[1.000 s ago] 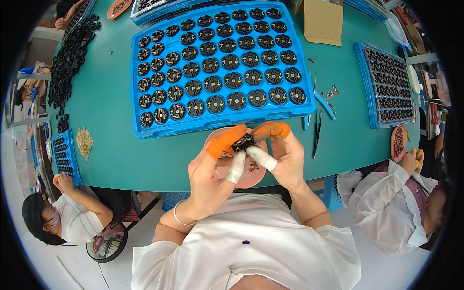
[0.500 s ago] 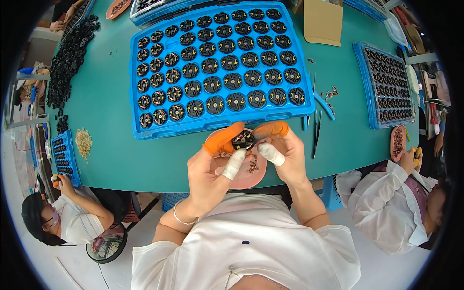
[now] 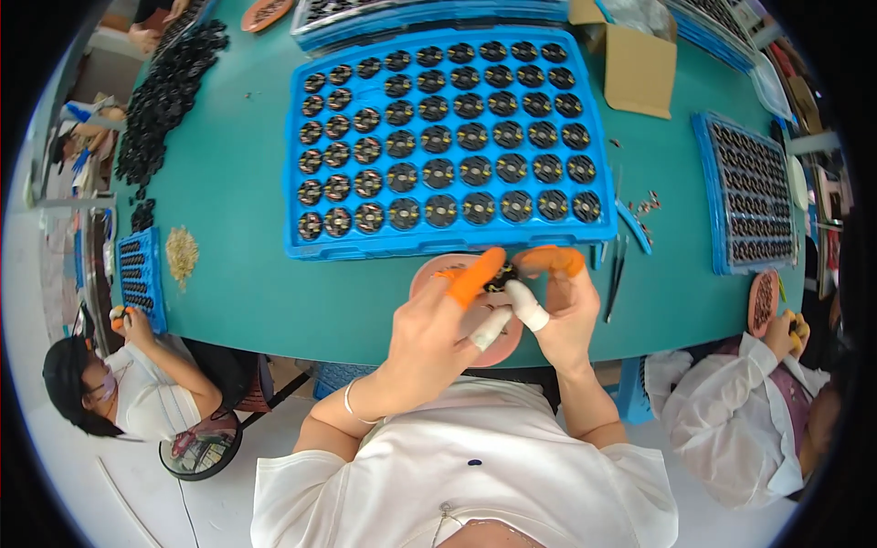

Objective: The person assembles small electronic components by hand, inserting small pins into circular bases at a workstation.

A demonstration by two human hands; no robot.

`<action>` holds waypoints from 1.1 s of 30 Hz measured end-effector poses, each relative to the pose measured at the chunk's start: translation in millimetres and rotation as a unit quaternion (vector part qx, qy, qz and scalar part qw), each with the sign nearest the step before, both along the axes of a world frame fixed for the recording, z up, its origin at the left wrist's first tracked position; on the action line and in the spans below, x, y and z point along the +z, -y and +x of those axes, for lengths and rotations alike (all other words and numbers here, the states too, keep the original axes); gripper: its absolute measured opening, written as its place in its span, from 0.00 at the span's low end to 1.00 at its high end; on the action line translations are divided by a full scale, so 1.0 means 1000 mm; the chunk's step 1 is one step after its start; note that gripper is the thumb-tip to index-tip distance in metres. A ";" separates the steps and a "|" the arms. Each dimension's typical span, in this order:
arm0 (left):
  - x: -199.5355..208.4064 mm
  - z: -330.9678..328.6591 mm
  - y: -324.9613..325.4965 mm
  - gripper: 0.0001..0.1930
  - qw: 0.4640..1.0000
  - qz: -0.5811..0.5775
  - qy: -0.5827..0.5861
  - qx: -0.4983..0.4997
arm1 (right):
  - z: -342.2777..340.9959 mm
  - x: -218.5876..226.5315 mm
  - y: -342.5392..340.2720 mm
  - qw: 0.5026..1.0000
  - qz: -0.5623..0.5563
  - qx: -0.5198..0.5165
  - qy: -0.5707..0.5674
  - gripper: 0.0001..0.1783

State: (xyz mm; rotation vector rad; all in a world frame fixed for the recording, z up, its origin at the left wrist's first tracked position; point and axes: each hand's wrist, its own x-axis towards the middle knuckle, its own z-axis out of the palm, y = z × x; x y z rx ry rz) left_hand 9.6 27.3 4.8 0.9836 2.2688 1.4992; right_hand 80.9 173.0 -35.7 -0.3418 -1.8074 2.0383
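Note:
A small round black part [image 3: 500,278] with yellow bits is between my hands, above a pink bowl [image 3: 429,274] that holds small pieces. My right hand [image 3: 568,315], with orange and white finger covers, grips the part between thumb and forefinger. My left hand [image 3: 434,329] has its orange-covered forefinger against the part's left side. Its white-covered thumb points away, over the bowl, and the two fingertips are apart. Beyond my hands lies a blue tray [image 3: 448,247] with rows of similar round parts; one pocket near its upper left holds none.
Tweezers [image 3: 617,281], a blue-handled tool [image 3: 634,228] and small reddish components [image 3: 649,203] lie right of the tray. Black parts [image 3: 169,100] are heaped at left, near a pale pile [image 3: 182,254]. A cardboard box [image 3: 639,73] and another tray [image 3: 749,192] stand at right. Co-workers sit on both sides.
My left thumb has come off the round part and swung down over the bowl. The part now sits more in my right fingers. The whole view has shifted, so the table appears further right.

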 end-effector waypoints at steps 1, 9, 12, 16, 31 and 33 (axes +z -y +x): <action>0.000 -0.001 0.001 0.25 0.995 -0.050 -0.091 0.005 | 0.000 0.001 0.001 1.000 0.027 -0.012 -0.002 0.18; 0.026 -0.099 0.011 0.20 0.949 -0.076 -0.302 0.050 | -0.003 0.008 -0.001 0.999 0.027 0.024 -0.018 0.20; 0.027 -0.179 0.008 0.19 0.964 -0.122 -0.222 0.085 | 0.002 0.006 0.000 0.992 0.124 0.017 -0.005 0.18; 0.008 -0.243 0.005 0.21 0.918 -0.257 -0.300 0.009 | 0.008 0.005 0.006 0.984 0.175 0.006 0.029 0.16; 0.004 -0.249 -0.006 0.21 0.929 -0.237 -0.283 -0.022 | 0.017 0.005 -0.014 0.946 0.320 0.012 0.046 0.15; -0.009 -0.270 0.001 0.19 0.930 -0.198 -0.309 -0.008 | 0.017 0.002 -0.017 0.917 0.398 0.018 -0.021 0.13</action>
